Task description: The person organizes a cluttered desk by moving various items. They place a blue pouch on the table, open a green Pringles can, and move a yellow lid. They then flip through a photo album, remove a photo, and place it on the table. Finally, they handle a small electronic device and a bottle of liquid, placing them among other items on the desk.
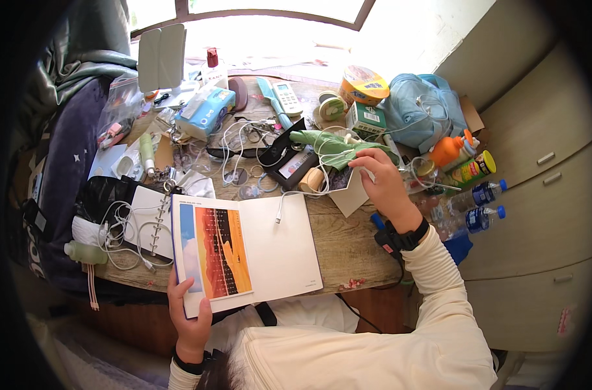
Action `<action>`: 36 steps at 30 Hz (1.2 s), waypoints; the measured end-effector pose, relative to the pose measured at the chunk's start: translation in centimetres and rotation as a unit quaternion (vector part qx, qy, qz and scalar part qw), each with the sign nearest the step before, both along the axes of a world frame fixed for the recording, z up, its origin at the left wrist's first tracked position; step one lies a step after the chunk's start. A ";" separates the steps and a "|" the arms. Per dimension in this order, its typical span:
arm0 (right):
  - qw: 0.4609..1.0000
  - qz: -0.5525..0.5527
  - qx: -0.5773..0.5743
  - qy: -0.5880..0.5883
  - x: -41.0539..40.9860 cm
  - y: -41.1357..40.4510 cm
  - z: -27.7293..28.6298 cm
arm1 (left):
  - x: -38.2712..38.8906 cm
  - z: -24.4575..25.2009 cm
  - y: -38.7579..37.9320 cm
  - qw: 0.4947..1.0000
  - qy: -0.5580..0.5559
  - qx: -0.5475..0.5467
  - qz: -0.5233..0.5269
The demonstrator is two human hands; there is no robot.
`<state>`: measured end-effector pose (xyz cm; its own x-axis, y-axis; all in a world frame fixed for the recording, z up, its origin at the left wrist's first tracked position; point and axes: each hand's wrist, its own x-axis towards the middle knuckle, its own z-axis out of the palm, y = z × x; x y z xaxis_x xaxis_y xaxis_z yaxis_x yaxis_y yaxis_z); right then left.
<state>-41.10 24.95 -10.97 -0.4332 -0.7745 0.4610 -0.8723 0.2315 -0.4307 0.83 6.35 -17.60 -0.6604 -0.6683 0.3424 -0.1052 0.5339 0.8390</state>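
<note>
An open book (281, 253) lies near the table's front edge, with a blank right-hand page. A colourful orange, black and red printed card or sheet (235, 258) rests on its left page. My left hand (191, 302) grips the book's lower left corner, thumb on the page. My right hand (386, 187) is raised over the right of the table, fingers curled, close to a white cable (296, 193) and a pale card or envelope (352, 197). Whether the fingers pinch anything is hidden. The cable's plug end hangs over the blank page. A crumpled green wrapper (332, 146) lies beyond my right hand.
A ring-bound notebook (147, 214) and tangled white cables (118, 229) sit left of the book. Behind are a black case (288, 163), a tissue pack (205, 112) and a remote control (287, 99). Plastic bottles (481, 219) and a blue bag (423, 109) crowd the right.
</note>
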 end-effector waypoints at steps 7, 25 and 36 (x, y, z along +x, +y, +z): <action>1.000 0.006 0.017 0.023 -0.1 -0.3 0.8 | 0.3 -0.2 0.1 1.000 0.006 0.008 -0.010; 0.987 -0.005 0.041 -0.152 0.5 -0.9 0.9 | 0.3 -0.7 -0.1 1.000 0.007 0.005 -0.015; 0.996 -0.080 0.013 -0.028 2.6 0.6 4.6 | -0.4 0.3 -0.2 0.999 0.008 -0.026 -0.027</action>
